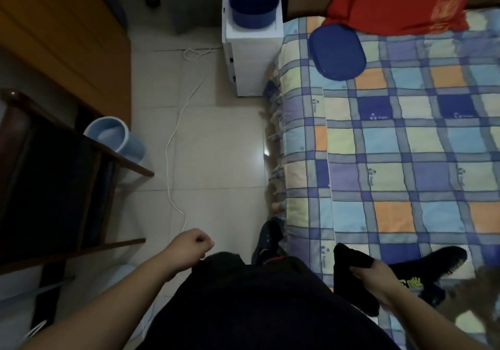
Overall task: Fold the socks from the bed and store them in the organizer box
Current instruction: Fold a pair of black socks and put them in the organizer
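Bed point(405, 146) edge — sock point(349, 276) hanging vertical

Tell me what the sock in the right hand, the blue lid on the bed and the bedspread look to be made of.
Sock: soft dark knit fabric, matte; it hangs limp from the right hand.
Lid: probably plastic, smooth, rigid oval with a moulded rim.
Bedspread: woven or quilted cloth, matte, printed checks, draping over the edge.

Tiled floor point(216, 138), wooden wardrobe point(62, 38), white cabinet point(249, 62)
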Motion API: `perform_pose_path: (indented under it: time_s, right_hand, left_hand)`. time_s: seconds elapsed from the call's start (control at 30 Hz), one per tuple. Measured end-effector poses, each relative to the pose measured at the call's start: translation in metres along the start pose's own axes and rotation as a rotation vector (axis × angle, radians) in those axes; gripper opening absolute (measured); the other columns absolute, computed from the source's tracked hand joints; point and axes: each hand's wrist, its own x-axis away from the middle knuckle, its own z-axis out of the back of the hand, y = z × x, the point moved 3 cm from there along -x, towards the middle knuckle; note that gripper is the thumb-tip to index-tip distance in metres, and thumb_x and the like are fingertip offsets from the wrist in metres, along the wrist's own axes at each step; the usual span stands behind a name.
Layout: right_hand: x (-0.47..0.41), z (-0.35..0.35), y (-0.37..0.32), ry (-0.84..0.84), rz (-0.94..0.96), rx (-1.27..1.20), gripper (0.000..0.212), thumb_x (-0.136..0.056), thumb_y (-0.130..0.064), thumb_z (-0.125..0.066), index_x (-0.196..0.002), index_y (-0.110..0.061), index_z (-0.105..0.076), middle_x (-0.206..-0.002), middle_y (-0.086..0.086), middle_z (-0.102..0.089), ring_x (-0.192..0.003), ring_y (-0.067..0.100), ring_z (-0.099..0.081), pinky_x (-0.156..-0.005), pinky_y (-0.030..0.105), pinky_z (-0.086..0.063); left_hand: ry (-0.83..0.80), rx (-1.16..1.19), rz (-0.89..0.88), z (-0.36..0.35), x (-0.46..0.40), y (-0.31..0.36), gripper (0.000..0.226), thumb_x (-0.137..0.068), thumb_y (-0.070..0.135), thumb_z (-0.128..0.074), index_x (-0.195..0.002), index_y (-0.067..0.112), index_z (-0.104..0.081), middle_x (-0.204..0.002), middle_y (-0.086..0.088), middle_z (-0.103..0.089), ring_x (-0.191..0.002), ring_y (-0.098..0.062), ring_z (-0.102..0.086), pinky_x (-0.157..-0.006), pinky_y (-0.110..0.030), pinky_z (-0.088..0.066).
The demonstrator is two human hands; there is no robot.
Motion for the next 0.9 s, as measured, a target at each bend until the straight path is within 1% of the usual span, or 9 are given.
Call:
perform_pose_path:
  time_s: [0.13, 0.27, 0.33, 0.4, 0.5, 0.6, 0.7, 0.8, 0.9]
  right_hand:
    - [-0.026, 0.011, -0.078, -0.008, 0.072, 0.078, 0.017, -0.086, -0.003, -0.063, -0.073, -0.013, -0.064, -0.057, 0.003, -0.071, -0.054, 0.021, -0.069, -0.05, 0.031, -0.054]
    - [-0.043, 0.001, -0.162, -0.044, 0.142, 0.065, 0.017, -0.087, 0.0, -0.062, -0.076, -0.013, -0.065, -0.069, 0.005, -0.072, -0.064, 0.023, -0.068, -0.06, 0.034, -0.054]
    - [-0.053, -0.008, -0.205, -0.082, 0.161, 0.041, 0.016, -0.088, 0.001, -0.062, -0.083, -0.014, -0.065, -0.079, 0.01, -0.072, -0.072, 0.028, -0.069, -0.068, 0.04, -0.056]
    - [-0.062, -0.017, -0.244, -0.099, 0.181, 0.039, 0.015, -0.088, -0.002, -0.063, -0.09, -0.017, -0.063, -0.089, 0.013, -0.072, -0.083, 0.031, -0.07, -0.079, 0.047, -0.057]
    - [-0.077, -0.031, -0.295, -0.109, 0.189, 0.051, 0.015, -0.088, -0.003, -0.064, -0.088, -0.018, -0.065, -0.093, 0.014, -0.072, -0.086, 0.031, -0.07, -0.085, 0.05, -0.056]
    - [-0.087, -0.043, -0.339, -0.083, 0.181, 0.068, 0.015, -0.087, -0.003, -0.065, -0.088, -0.018, -0.065, -0.091, 0.011, -0.073, -0.086, 0.028, -0.07, -0.085, 0.047, -0.056]
    - [-0.09, -0.053, -0.379, -0.069, 0.169, 0.06, 0.02, -0.087, -0.001, -0.064, -0.097, -0.018, -0.063, -0.094, 0.012, -0.072, -0.09, 0.03, -0.069, -0.088, 0.046, -0.055]
    - [-0.094, -0.059, -0.414, -0.058, 0.165, 0.026, 0.021, -0.089, 0.0, -0.063, -0.096, -0.02, -0.063, -0.097, 0.014, -0.072, -0.091, 0.031, -0.069, -0.089, 0.047, -0.056]
    - [-0.1, -0.057, -0.438, -0.037, 0.146, -0.034, 0.023, -0.09, 0.0, -0.062, -0.103, -0.019, -0.063, -0.095, 0.012, -0.072, -0.087, 0.028, -0.07, -0.074, 0.038, -0.057]
  left_hand:
    - [0.07, 0.109, -0.03, 0.022, -0.029, 0.055, 0.013, -0.09, 0.029, -0.059, -0.091, 0.018, -0.067, -0.092, -0.007, -0.07, -0.088, -0.024, -0.068, -0.075, -0.036, -0.057]
    - [0.064, 0.11, 0.01, 0.044, -0.053, 0.064, 0.012, -0.089, 0.026, -0.059, -0.087, 0.018, -0.068, -0.088, -0.007, -0.07, -0.081, -0.023, -0.067, -0.064, -0.03, -0.053]
    - [0.058, 0.126, 0.054, 0.058, -0.064, 0.058, 0.014, -0.089, 0.024, -0.059, -0.08, 0.015, -0.066, -0.081, -0.007, -0.069, -0.073, -0.021, -0.064, -0.064, -0.03, -0.05]
    - [0.04, 0.123, 0.087, 0.074, -0.074, 0.05, 0.021, -0.088, 0.023, -0.057, -0.07, 0.012, -0.059, -0.07, -0.005, -0.062, -0.067, -0.02, -0.058, -0.061, -0.03, -0.045]
    - [-0.022, 0.049, 0.106, 0.102, -0.09, 0.043, 0.027, -0.087, 0.02, -0.056, -0.061, 0.018, -0.051, -0.057, -0.003, -0.047, -0.057, -0.015, -0.046, -0.057, -0.027, -0.034]
    - [-0.056, -0.011, 0.131, 0.144, -0.111, 0.048, 0.027, -0.074, 0.032, -0.058, -0.053, 0.018, -0.049, -0.055, -0.003, -0.047, -0.055, -0.014, -0.043, -0.057, -0.025, -0.032]
    - [-0.024, 0.008, 0.172, 0.198, -0.14, 0.064, 0.019, -0.064, 0.033, -0.058, -0.058, 0.017, -0.051, -0.06, -0.009, -0.051, -0.06, -0.017, -0.047, -0.059, -0.027, -0.036]
    - [0.016, -0.077, 0.136, 0.254, -0.187, 0.099, 0.023, -0.081, 0.027, -0.065, -0.063, 0.015, -0.056, -0.063, -0.01, -0.056, -0.061, -0.021, -0.054, -0.059, -0.027, -0.039]
    - [0.072, -0.062, 0.086, 0.306, -0.237, 0.15, 0.02, -0.09, 0.02, -0.06, -0.072, 0.012, -0.058, -0.074, -0.013, -0.062, -0.069, -0.022, -0.059, -0.062, -0.027, -0.043]
